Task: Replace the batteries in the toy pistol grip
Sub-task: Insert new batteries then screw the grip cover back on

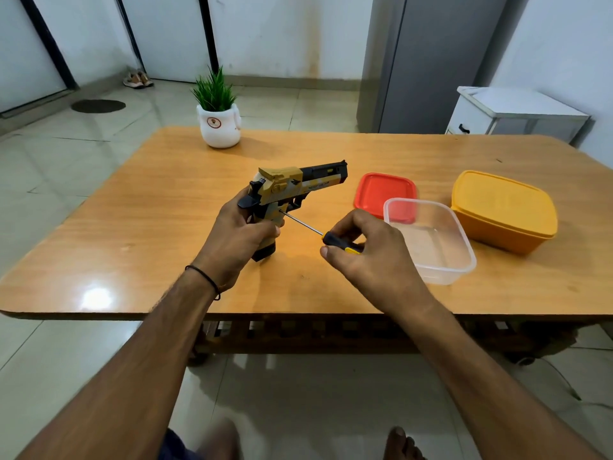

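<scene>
Wrapped around the grip of the toy pistol [292, 189], the left hand [238, 240] holds it upright above the wooden table [149, 207], fingers closed on the handle so that only the black base of the grip shows below the fist, close to or touching the tabletop; which of the two cannot be told. Its barrel runs roughly level, its long axis pointing to the right and slightly away from the person, with the black muzzle end toward the red lid [381, 190]. On the other side, the right hand [368, 257] pinches the black and yellow handle of a screwdriver [318, 231] between thumb and fingertips. That tool's thin metal shaft slants up and to the left, and its tip meets the side of the pistol just above the gripping fingers. Near the right hand sits a clear plastic container [457, 260], open, overlapping the red lid behind it, and a closed yellow container [504, 210] stands just beside these to the right. Well apart at the far edge stands a potted plant [219, 124] in a white pot.
</scene>
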